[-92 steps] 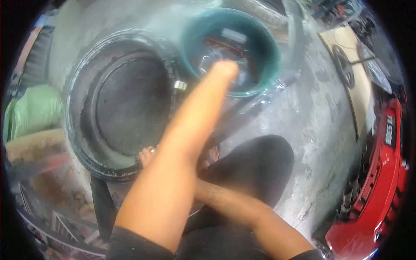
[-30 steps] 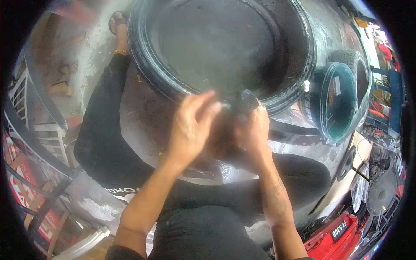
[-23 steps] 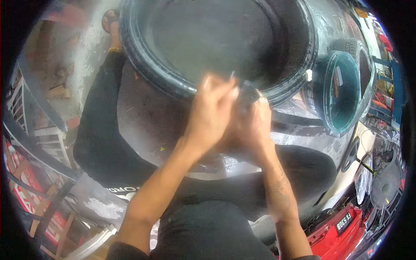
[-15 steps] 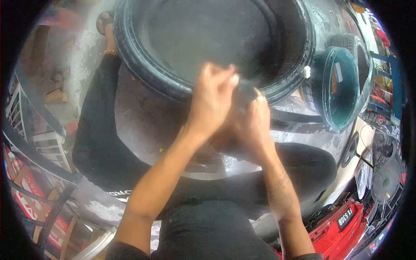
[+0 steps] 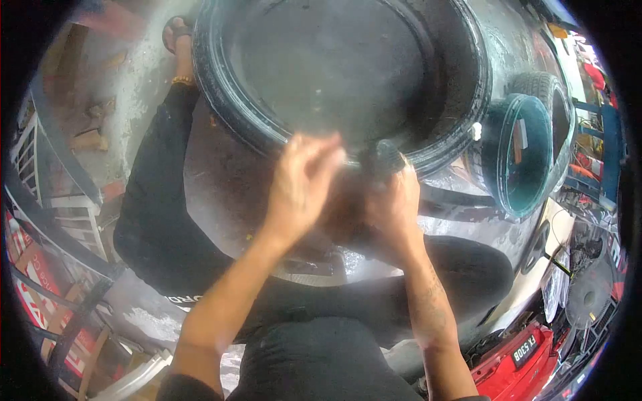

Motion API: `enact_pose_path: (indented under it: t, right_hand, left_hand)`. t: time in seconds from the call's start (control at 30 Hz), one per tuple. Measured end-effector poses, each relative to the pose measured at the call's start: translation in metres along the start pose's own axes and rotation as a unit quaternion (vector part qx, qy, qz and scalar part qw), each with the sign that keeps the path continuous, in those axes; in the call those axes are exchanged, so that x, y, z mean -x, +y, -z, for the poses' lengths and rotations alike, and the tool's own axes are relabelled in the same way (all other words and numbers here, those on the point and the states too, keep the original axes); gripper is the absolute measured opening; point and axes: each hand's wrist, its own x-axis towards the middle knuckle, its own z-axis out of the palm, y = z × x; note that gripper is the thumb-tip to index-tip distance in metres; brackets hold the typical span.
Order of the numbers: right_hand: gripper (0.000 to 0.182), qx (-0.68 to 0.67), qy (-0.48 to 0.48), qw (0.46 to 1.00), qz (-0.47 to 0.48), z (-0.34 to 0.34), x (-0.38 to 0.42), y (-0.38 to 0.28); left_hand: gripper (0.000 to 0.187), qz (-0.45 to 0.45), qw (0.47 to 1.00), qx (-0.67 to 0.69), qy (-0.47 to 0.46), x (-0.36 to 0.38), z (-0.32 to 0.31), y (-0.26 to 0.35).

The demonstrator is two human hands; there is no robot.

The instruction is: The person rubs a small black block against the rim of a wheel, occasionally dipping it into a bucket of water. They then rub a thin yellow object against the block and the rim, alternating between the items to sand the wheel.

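Note:
A large black round tub (image 5: pixel 231 110) with a thick ribbed rim stands in front of me, with murky grey liquid inside. My right hand (image 5: pixel 396 204) is closed around a dark round-ended object (image 5: pixel 384 158) right at the tub's near rim; I cannot tell what kind of thing it is. To its left, my left hand (image 5: pixel 297 184) is raised at the same rim, its fingertips smeared by motion. A gap shows between the left hand and the dark object.
Right of the tub, a green-blue bucket (image 5: pixel 491 154) lies near a tyre (image 5: pixel 535 83), a long light piece inside it. A red car part with a number plate (image 5: pixel 525 351) and a fan (image 5: pixel 588 297) are at lower right. Metal frames (image 5: pixel 63 237) stand at left.
My left hand has moved left and down, away from the dark object. My right hand still holds that object near the rim. The view has shifted slightly.

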Motion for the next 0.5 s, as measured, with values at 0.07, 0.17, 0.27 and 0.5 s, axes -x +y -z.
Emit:
enact_pose_path:
  t: [0.07, 0.17, 0.27, 0.5]
  right_hand:
    - [0.062, -0.008, -0.017, 1.0, -0.004, 0.004, -0.003, -0.003]
    - [0.065, 0.011, 0.014, 1.0, 0.008, -0.003, 0.003, 0.002]
    - [0.063, -0.018, -0.033, 0.999, -0.019, 0.002, 0.001, 0.003]
    - [0.069, -0.031, -0.075, 0.995, -0.049, 0.006, -0.004, -0.001]
  left_hand:
    - [0.032, -0.114, 0.993, 0.025, 0.011, 0.006, -0.026, -0.009]
    - [0.028, -0.091, 0.996, 0.001, 0.024, -0.042, -0.049, -0.007]
    - [0.029, -0.08, 0.997, 0.002, 0.015, -0.019, -0.039, 0.005]
    - [0.028, -0.073, 0.997, 0.027, 0.019, -0.055, -0.055, -0.003]
